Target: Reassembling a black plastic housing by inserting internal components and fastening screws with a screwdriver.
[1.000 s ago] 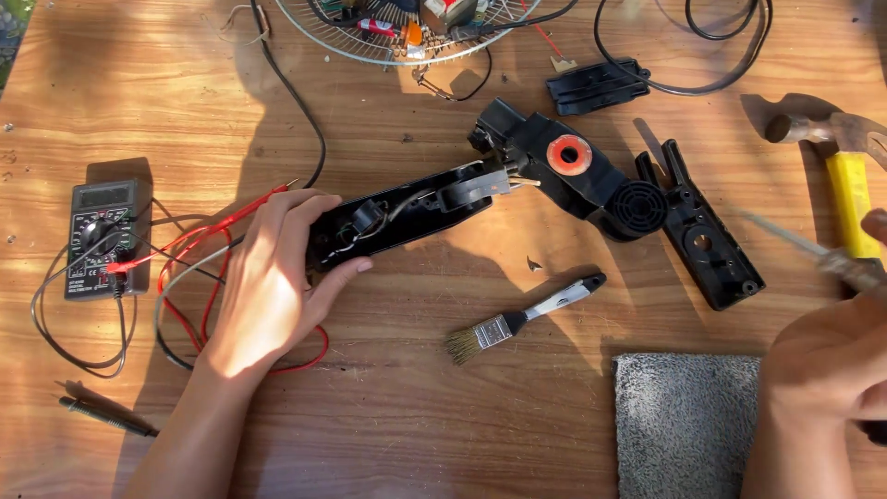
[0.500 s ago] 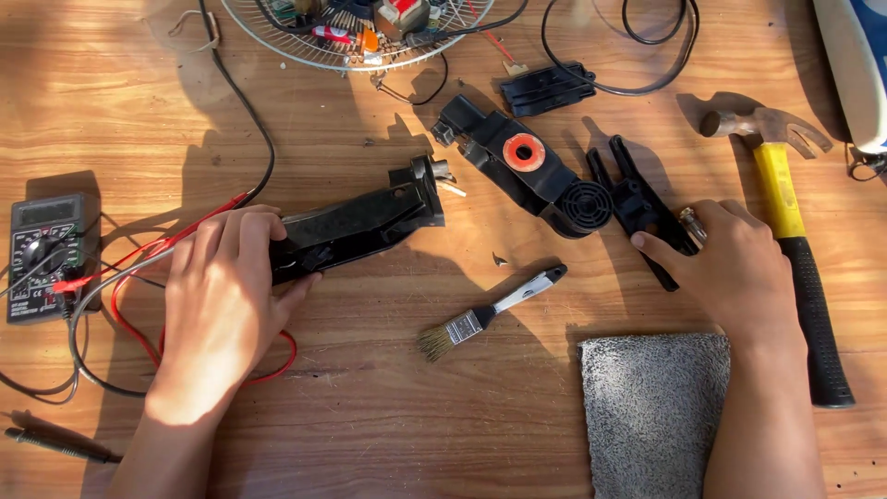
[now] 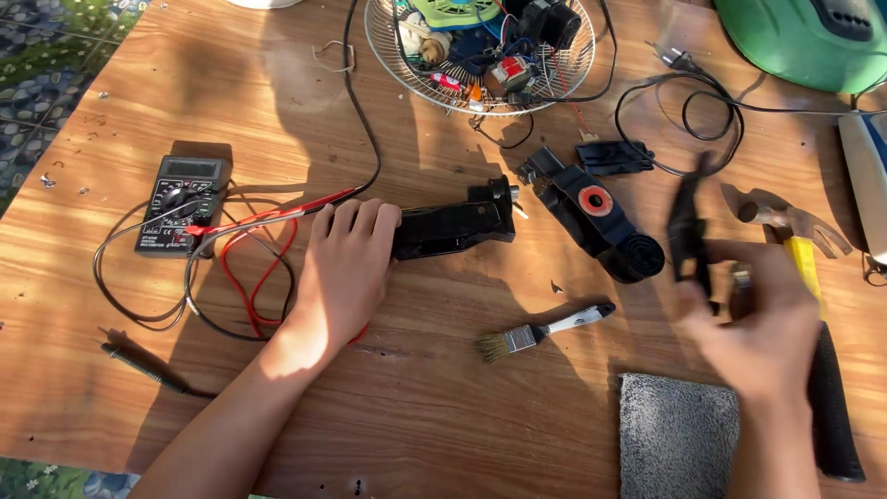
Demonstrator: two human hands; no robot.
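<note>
My left hand point(image 3: 344, 268) lies over the near end of a long black plastic housing point(image 3: 453, 226) on the wooden table, fingers curled onto it. My right hand point(image 3: 762, 337), blurred, grips a narrow black plastic cover piece point(image 3: 686, 231) and holds it upright above the table. Between the hands lies a second black part with an orange ring point(image 3: 596, 217). A small paintbrush point(image 3: 543, 330) with a white handle rests in front of it.
A multimeter point(image 3: 182, 203) with red and black leads sits left. A wire fan guard point(image 3: 480, 46) full of parts is at the back. A yellow-handled hammer point(image 3: 813, 305) lies right, a grey pad point(image 3: 679, 439) at the front, a black probe point(image 3: 143, 367) front left.
My right hand took hold of the black cover piece that lay on the table and lifted it upright. My left hand stayed on the long housing. The view shifted.
</note>
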